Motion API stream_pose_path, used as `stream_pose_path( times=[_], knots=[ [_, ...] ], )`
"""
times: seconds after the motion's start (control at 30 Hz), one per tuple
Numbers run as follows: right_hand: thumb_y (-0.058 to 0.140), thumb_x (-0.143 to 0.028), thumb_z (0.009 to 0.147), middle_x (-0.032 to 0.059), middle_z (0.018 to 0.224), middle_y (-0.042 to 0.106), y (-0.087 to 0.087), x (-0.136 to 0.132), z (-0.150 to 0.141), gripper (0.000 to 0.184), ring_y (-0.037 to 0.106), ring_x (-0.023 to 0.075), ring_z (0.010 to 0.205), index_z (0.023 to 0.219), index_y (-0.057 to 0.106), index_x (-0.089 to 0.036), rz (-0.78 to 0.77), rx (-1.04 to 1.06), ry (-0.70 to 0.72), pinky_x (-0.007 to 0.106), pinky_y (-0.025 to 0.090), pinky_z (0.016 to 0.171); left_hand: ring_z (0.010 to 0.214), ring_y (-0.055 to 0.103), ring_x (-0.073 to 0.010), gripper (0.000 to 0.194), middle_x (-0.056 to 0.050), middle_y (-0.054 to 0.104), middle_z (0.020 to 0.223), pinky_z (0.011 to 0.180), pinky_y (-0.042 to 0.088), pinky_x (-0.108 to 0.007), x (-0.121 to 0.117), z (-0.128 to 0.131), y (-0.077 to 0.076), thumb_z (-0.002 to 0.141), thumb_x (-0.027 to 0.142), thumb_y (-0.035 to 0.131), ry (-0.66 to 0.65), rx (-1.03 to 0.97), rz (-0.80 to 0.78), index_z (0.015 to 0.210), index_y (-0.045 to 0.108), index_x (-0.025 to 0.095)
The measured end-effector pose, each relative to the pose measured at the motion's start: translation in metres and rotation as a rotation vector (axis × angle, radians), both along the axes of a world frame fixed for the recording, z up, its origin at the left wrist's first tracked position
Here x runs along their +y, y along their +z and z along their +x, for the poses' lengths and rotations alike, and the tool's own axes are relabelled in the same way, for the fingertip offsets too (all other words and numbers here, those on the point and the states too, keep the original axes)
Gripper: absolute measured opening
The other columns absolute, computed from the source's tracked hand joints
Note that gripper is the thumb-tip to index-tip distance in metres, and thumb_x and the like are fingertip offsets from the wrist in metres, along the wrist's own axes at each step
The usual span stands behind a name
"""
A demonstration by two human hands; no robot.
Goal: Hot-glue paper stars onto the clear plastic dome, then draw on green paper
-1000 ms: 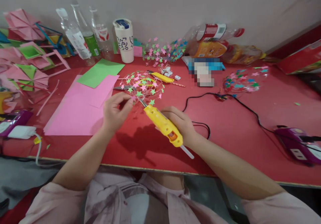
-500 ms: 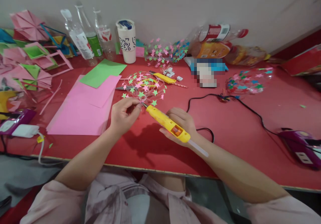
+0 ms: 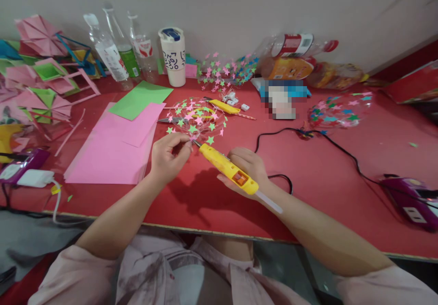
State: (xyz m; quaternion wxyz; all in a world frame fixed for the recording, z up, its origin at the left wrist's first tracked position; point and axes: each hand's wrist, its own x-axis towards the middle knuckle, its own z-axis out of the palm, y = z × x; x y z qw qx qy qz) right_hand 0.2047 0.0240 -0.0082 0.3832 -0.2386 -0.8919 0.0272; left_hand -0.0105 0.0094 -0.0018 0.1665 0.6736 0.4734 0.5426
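Note:
My right hand (image 3: 247,166) is wrapped round a yellow hot glue gun (image 3: 226,166), with a clear glue stick (image 3: 270,201) poking out of its rear end. The metal nozzle points up and left, reaching my left fingertips. My left hand (image 3: 171,156) is closed in a pinch beside the nozzle, on what looks like a small pink star (image 3: 192,139), partly covered by the fingers. Just beyond both hands is a clear plastic piece with spread strips (image 3: 198,129), dotted with pink and green stars. Whether my left fingers touch its strips I cannot tell.
Pink paper sheets (image 3: 106,159) and a green sheet (image 3: 142,100) lie left. A yellow cutter (image 3: 224,106) is behind the stars. Bottles (image 3: 106,52) and a white tumbler (image 3: 176,63) stand at the wall. A black cord (image 3: 342,146) crosses to a purple power strip (image 3: 410,200).
The glue gun has shifted very slightly to the left, its nozzle still at my left fingertips. Otherwise the scene looks the same.

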Motion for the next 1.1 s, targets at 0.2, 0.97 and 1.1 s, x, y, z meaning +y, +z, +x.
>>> stream_pose_path(
  times=[0.2,0.97,1.1],
  knots=[
    [0.054,-0.038,0.087,-0.0023,0.063,0.042,0.002,-0.002,0.000,0.027,0.038,0.0126,0.056,0.070,0.039,-0.023,-0.019,-0.013,-0.011,0.026,0.031,0.053,0.057,0.056,-0.0103,0.015,0.001,0.063,0.062,0.054,0.043,-0.022,0.000,0.001,0.000,0.080,0.016,0.054,0.016,0.014,-0.007,0.067,0.061,0.018],
    [0.053,-0.042,0.088,-0.0024,0.059,0.043,0.004,-0.001,-0.001,0.033,0.036,0.0118,0.054,0.065,0.041,-0.022,-0.014,-0.042,-0.056,0.026,0.030,0.051,0.051,0.048,-0.0095,0.017,0.002,0.058,0.057,0.051,0.039,-0.023,0.003,-0.002,0.002,0.081,0.015,0.051,0.080,0.233,0.188,0.066,0.057,0.019],
    [0.053,-0.038,0.089,0.0003,0.062,0.050,0.006,-0.002,0.001,0.027,0.041,0.0132,0.057,0.069,0.045,-0.021,0.014,-0.064,-0.077,0.027,0.033,0.053,0.056,0.052,-0.0108,0.013,0.001,0.061,0.061,0.055,0.042,-0.024,0.002,-0.009,0.005,0.079,0.010,0.053,0.085,0.331,0.425,0.072,0.059,0.019]
  ],
)
